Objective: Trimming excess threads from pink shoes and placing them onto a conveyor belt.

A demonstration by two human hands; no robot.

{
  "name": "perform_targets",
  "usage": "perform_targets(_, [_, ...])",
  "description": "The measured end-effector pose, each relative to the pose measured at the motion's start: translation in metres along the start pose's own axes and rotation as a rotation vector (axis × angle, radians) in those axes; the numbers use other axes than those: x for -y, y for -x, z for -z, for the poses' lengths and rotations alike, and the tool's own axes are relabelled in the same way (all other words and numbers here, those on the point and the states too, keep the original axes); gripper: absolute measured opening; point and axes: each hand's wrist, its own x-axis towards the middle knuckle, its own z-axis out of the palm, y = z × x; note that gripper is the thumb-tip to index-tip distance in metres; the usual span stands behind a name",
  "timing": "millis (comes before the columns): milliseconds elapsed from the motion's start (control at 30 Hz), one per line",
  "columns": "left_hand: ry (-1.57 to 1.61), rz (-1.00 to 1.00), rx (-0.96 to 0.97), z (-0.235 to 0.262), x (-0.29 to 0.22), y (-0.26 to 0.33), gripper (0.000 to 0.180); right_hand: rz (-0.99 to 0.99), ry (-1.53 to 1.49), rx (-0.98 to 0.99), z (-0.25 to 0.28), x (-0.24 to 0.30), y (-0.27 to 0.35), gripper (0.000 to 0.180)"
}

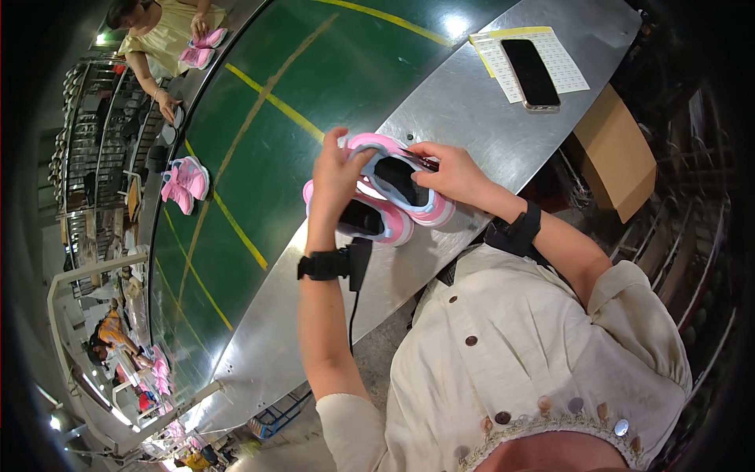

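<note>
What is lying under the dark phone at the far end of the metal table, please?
The phone lies on a printed paper sheet with a yellow sheet's edge behind it, on the metal table. The sheet's middle is covered.

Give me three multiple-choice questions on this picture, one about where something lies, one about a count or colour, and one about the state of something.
1. Where does the dark phone lie?
A. on printed paper sheets on the metal table
B. on the green belt
C. on the cardboard box

2. How many pink shoes are at the person's hands?
A. one
B. two
C. four

3. How is the upper pink shoe placed?
A. alone on the belt
B. gripped by both hands above the lower pink shoe
C. hanging from a rack

Answers: 1 A, the phone rests on the paper sheets at the far end of the metal table. 2 B, the upper one and the lower pink shoe beneath it. 3 B, the left hand and right hand each clasp one side of it.
</note>
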Motion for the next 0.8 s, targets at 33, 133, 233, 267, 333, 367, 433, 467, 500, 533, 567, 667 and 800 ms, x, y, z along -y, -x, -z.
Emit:
perform_targets(33, [0.041,0.062,0.044,0.009,0.012,-0.005,0.056,0.014,-0.062,-0.027,-0.005,0.004,0.000,0.039])
perform_targets(133, [0.145,0.148,0.128,0.015,0.024,-0.020,0.050,-0.044,-0.043,0.056,0.004,0.019,-0.004,0.038])
perform_targets(233, [0.225,0.274,0.186,0.011,0.020,-0.027,0.048,-0.028,-0.081,0.046,0.006,0.006,-0.003,0.037])
perform_targets(267, [0.244,0.293,0.208,0.010,0.018,-0.027,0.048,-0.018,-0.090,0.046,0.007,0.003,-0.001,0.037])
perform_targets(333, [0.264,0.317,0.227,0.006,0.014,-0.024,0.047,-0.022,-0.119,0.027,0.006,-0.003,0.004,0.037])
perform_targets(367, [0.269,0.298,0.210,0.004,0.012,-0.021,0.047,-0.023,-0.146,0.005,0.006,-0.005,0.006,0.037])
perform_targets(433, [0.276,0.279,0.191,0.001,0.010,-0.016,0.047,-0.015,-0.168,0.002,0.003,-0.012,0.009,0.037])
perform_targets(467, [0.277,0.235,0.164,-0.002,0.009,-0.013,0.047,-0.007,-0.189,-0.003,0.003,-0.014,0.010,0.037])
perform_targets(500, [0.278,0.193,0.134,-0.003,0.007,-0.009,0.046,-0.005,-0.187,0.002,0.004,-0.015,0.010,0.037])
perform_targets(533, [0.282,0.195,0.128,-0.004,0.004,-0.007,0.046,-0.012,-0.202,0.004,0.006,-0.017,0.009,0.039])
perform_targets(567, [0.232,0.196,0.107,-0.005,0.002,-0.005,0.048,-0.018,-0.215,0.007,0.009,-0.018,0.008,0.041])
perform_targets(667, [0.021,-0.047,-0.071,-0.013,0.007,0.014,0.051,-0.061,0.063,-0.103,0.032,-0.021,-0.003,0.041])
perform_targets(800, [-0.158,-0.418,-0.443,-0.019,-0.011,0.040,0.060,0.219,0.827,-0.152,0.063,-0.036,-0.001,0.032])
